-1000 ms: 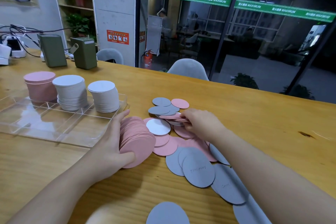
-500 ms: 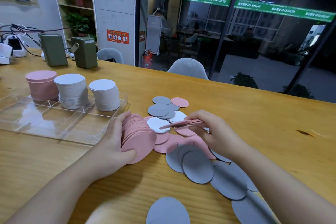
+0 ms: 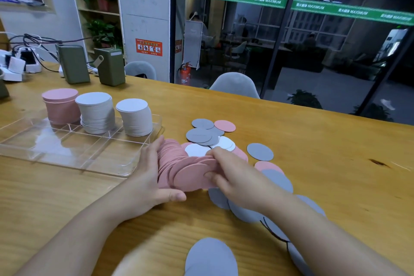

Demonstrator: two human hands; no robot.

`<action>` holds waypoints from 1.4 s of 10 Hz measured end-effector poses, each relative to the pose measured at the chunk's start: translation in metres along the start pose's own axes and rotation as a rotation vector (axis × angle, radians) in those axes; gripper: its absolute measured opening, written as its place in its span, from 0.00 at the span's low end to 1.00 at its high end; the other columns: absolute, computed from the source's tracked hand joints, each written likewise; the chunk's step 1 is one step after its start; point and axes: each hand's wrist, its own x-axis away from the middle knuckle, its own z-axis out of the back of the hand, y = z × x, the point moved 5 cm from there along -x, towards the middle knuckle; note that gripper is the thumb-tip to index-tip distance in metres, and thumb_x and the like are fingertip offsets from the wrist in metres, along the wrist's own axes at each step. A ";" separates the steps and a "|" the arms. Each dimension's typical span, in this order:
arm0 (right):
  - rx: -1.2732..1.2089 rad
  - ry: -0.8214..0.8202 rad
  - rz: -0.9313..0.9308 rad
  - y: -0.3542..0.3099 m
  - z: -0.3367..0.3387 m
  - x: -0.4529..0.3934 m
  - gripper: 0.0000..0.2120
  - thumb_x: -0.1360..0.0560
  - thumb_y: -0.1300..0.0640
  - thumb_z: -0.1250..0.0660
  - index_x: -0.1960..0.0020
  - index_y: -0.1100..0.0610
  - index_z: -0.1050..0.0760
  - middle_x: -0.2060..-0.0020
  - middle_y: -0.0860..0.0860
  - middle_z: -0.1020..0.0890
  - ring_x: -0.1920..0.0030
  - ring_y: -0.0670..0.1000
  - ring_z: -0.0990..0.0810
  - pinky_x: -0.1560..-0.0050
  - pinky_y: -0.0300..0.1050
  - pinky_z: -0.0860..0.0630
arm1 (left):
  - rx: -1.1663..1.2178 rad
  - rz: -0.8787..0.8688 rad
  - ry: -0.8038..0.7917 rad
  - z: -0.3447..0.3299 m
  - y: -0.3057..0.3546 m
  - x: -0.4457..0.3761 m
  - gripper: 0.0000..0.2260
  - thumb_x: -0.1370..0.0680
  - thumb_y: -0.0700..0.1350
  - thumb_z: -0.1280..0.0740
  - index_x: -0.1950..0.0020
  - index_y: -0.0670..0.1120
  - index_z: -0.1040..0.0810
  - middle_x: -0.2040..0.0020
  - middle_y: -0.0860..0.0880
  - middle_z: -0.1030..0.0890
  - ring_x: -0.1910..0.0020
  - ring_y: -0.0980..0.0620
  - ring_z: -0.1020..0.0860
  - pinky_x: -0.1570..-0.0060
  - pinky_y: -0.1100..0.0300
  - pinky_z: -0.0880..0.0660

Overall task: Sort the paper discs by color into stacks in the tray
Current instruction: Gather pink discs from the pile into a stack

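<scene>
Stretching across the frame, a wooden table (image 3: 313, 152) is carrying a clear divided tray (image 3: 74, 152) at the left, where three stacks are standing in the far compartments: a pink stack (image 3: 61, 105), a grey-white stack (image 3: 95, 112) and a white stack (image 3: 134, 116). Loose discs (image 3: 202, 135) in grey, pink and white are lying scattered just right of the tray, some overlapping, with one grey disc (image 3: 211, 257) sitting apart near the bottom edge. Between tray and scatter, the left hand (image 3: 149, 177) is cupping a fanned pink bundle (image 3: 179, 168) on edge, fingers curled behind it and thumb below. The right hand (image 3: 233, 177) is pressing a pink disc against the bundle's front, its fingers curled on the disc. Two green boxes (image 3: 91, 65) are standing farther back.
</scene>
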 end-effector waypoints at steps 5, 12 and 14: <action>-0.527 -0.003 -0.147 -0.020 -0.036 -0.006 0.35 0.25 0.59 0.42 0.24 0.50 0.55 0.24 0.43 0.50 0.27 0.39 0.51 0.26 0.38 0.51 | -0.015 -0.030 0.070 -0.002 0.006 0.000 0.58 0.49 0.67 0.31 0.26 0.58 0.58 0.27 0.55 0.49 0.27 0.59 0.47 0.36 0.70 0.47; 0.086 0.091 -0.394 0.084 0.024 -0.003 0.10 0.23 0.55 0.39 0.43 0.50 0.24 0.45 0.45 0.23 0.45 0.45 0.29 0.44 0.42 0.31 | -0.024 -0.077 0.031 0.000 0.001 0.003 0.44 0.34 0.48 0.23 0.34 0.70 0.52 0.37 0.73 0.47 0.42 0.84 0.48 0.45 0.80 0.42; 0.185 0.028 -0.549 0.103 0.020 -0.012 0.19 0.27 0.40 0.35 0.58 0.57 0.28 0.58 0.50 0.24 0.51 0.52 0.28 0.53 0.45 0.29 | -0.005 -0.113 0.056 0.002 0.001 0.001 0.42 0.36 0.50 0.23 0.37 0.74 0.48 0.37 0.74 0.46 0.39 0.80 0.45 0.47 0.81 0.41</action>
